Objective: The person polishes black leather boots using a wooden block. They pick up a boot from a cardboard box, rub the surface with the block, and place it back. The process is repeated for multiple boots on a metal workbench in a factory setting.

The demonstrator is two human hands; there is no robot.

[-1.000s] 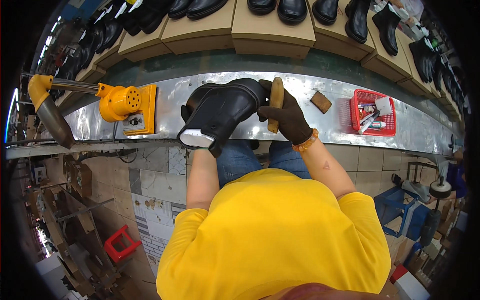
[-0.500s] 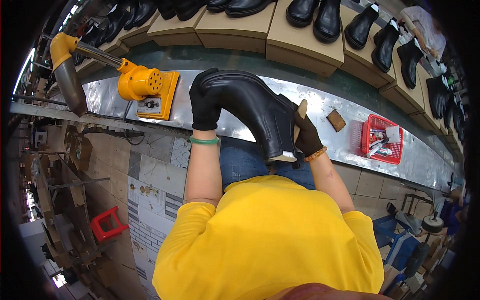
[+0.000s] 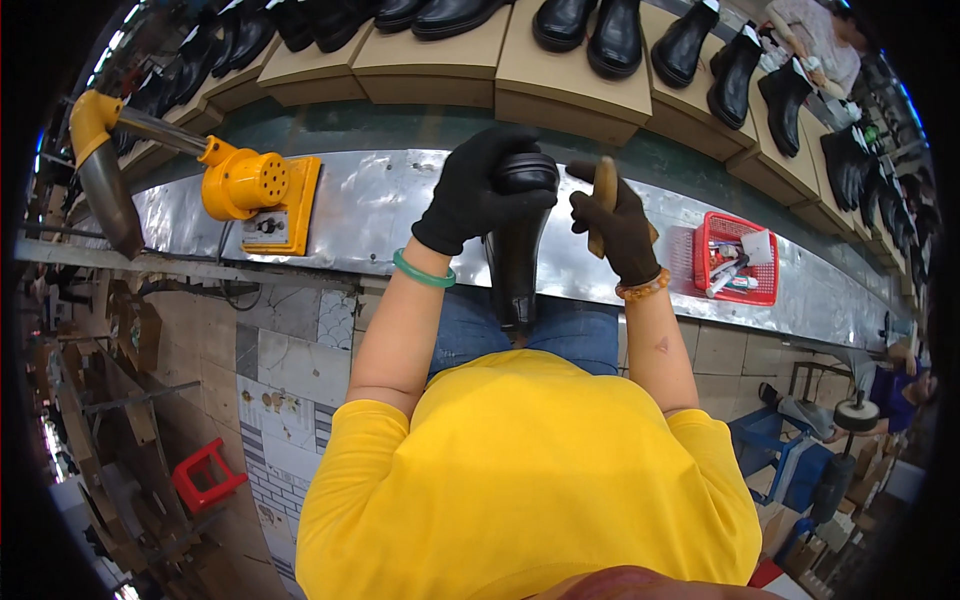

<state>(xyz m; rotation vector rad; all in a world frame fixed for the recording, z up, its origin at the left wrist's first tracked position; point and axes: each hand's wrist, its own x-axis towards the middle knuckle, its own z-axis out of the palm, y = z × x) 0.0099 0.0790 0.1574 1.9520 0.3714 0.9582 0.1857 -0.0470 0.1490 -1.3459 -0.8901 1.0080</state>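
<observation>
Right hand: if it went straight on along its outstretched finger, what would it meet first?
Probably the toe of the black boot in the left hand; depth is unclear, so the right hand might miss it.

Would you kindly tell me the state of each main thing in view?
Black boot: held at far end
Left hand: gloved, gripping the boot
Tan tool: gripped
Right hand: gloved, holding the tool
Red basket: open, holding small items
Yellow machine: on or off, cannot tell
Cardboard boxes: closed, boots on top
</observation>
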